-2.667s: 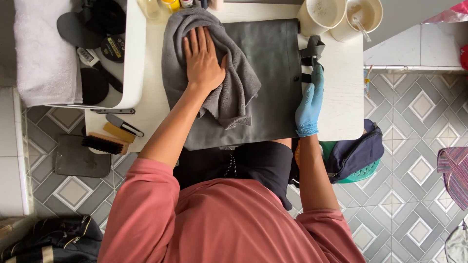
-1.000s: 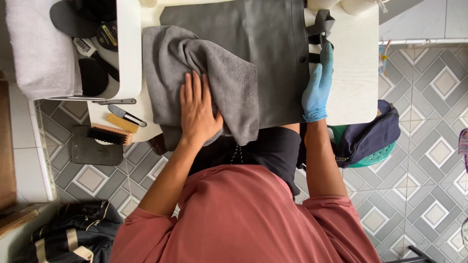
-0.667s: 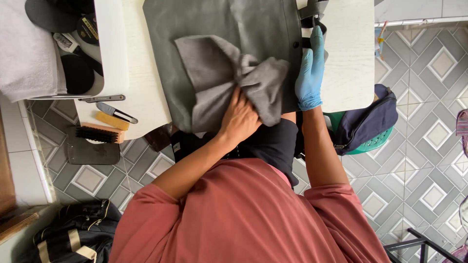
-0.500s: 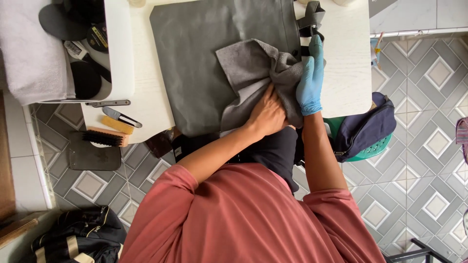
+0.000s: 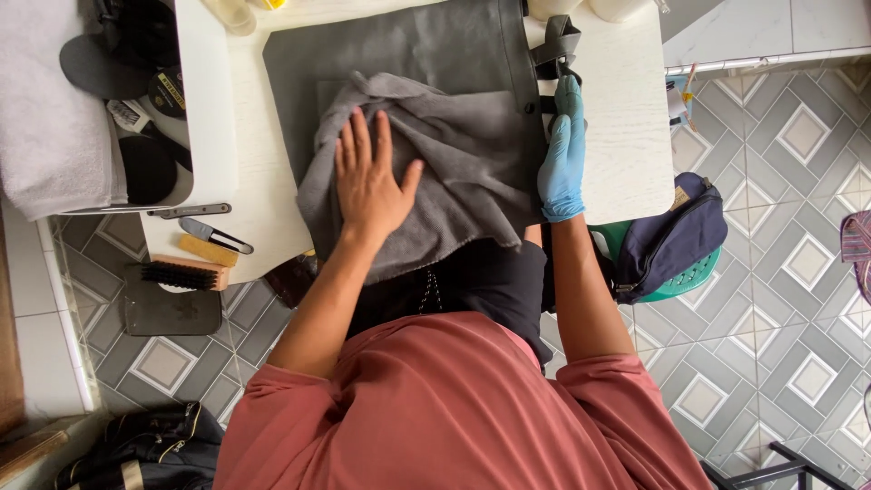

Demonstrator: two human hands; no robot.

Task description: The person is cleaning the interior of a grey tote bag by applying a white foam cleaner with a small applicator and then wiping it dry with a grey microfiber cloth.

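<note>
A flat dark grey bag [image 5: 399, 50] lies on the white table [image 5: 626, 118]. A lighter grey cloth [image 5: 454, 163] is spread over its near part. My left hand [image 5: 370, 177], bare, presses flat on the cloth with fingers apart. My right hand [image 5: 562, 150], in a blue glove, rests on the bag's right edge just below its dark strap [image 5: 555, 41], holding the bag down.
A white bin [image 5: 204, 118] with dark items stands at the table's left, a white towel [image 5: 50, 118] beside it. A brush [image 5: 186, 272], a small tool [image 5: 213, 234] and a dark tray [image 5: 172, 308] sit lower left. A navy bag [image 5: 671, 240] lies on a green stool at right.
My left hand swept the cloth across the bag, from the upper left down, over to the right by the gloved hand, then back to the middle. The gloved hand stayed at the strap edge.
</note>
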